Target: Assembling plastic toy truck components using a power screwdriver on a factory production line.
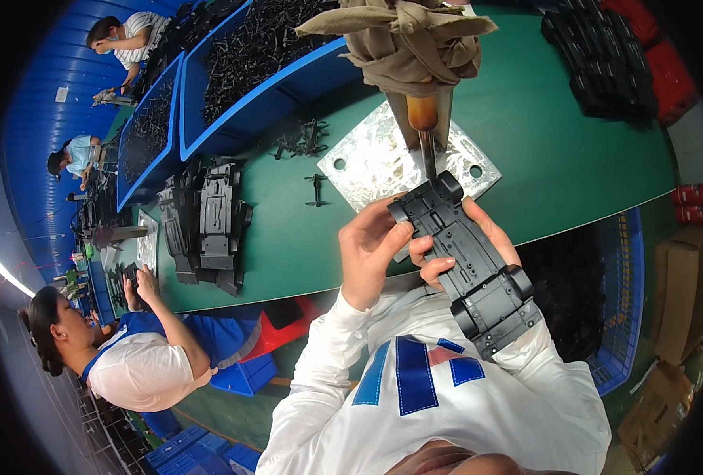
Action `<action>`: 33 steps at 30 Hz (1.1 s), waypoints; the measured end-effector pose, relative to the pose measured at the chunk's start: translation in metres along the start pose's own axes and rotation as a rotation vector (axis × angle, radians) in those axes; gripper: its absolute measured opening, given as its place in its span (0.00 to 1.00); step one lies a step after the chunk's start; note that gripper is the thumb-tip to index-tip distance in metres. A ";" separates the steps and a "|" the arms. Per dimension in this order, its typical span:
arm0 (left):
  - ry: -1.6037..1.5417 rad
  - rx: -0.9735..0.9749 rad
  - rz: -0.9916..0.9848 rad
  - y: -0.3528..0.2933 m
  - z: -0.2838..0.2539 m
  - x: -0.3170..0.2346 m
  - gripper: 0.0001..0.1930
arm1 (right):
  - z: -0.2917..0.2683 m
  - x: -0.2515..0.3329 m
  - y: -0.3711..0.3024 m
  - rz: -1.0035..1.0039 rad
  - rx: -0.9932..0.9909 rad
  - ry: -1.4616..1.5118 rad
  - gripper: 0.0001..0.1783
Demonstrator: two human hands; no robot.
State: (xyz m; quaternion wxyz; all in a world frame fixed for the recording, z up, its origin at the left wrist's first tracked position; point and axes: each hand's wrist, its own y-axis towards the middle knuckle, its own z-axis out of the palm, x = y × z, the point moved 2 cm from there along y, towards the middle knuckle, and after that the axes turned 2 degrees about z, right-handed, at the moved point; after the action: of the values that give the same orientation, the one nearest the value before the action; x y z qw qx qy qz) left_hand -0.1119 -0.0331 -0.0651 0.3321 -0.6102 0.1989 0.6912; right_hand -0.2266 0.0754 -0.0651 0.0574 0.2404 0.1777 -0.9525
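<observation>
A black plastic toy-car chassis [478, 269] with wheels at both ends is tilted across my chest, over the near edge of the table. From beneath and along its right side, my right hand [492, 228] grips it, fingertips curling over its left edge. My left hand [371, 245] is closed at its upper left corner, thumb and fingers pinched by a wheel. Just above that end a fixed tool points down, with a metal rod [427, 150] and an amber collar [422, 112]. The rod's tip meets or nearly meets the chassis; I cannot tell which.
Beige cloth [415, 47] wraps the tool's top. Under it lies a shiny metal plate [367, 154] on the green table [288, 261]. Left of it are small black parts [315, 191] and stacked chassis [218, 218]. Blue bins [280, 95] stand behind; a co-worker [142, 356] sits left.
</observation>
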 end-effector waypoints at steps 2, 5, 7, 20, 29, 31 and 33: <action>0.022 -0.025 0.005 0.000 0.002 -0.001 0.19 | 0.000 0.000 0.000 -0.009 0.000 -0.007 0.29; 0.017 -0.037 -0.004 0.000 0.002 0.000 0.20 | 0.000 0.000 0.000 -0.013 0.002 -0.005 0.29; 0.014 -0.035 0.001 0.000 0.002 0.001 0.20 | 0.000 0.000 0.000 -0.011 0.002 0.005 0.29; -0.034 0.025 -0.021 0.000 -0.006 0.004 0.21 | 0.000 -0.001 -0.001 -0.007 -0.003 0.001 0.29; -0.033 0.035 -0.006 0.000 -0.006 0.006 0.21 | -0.002 0.000 -0.001 0.003 0.011 -0.012 0.29; -0.019 0.058 -0.023 0.001 -0.006 0.008 0.22 | -0.006 0.003 -0.001 0.001 0.019 -0.014 0.30; 0.018 0.061 -0.114 0.001 -0.002 0.002 0.22 | -0.016 0.010 0.000 -0.063 -0.011 -0.068 0.30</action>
State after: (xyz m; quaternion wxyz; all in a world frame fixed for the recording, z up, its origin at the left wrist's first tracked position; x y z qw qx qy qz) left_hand -0.1119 -0.0347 -0.0676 0.3876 -0.6163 0.1876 0.6594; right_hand -0.2284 0.0807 -0.0834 0.0345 0.2017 0.1884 -0.9605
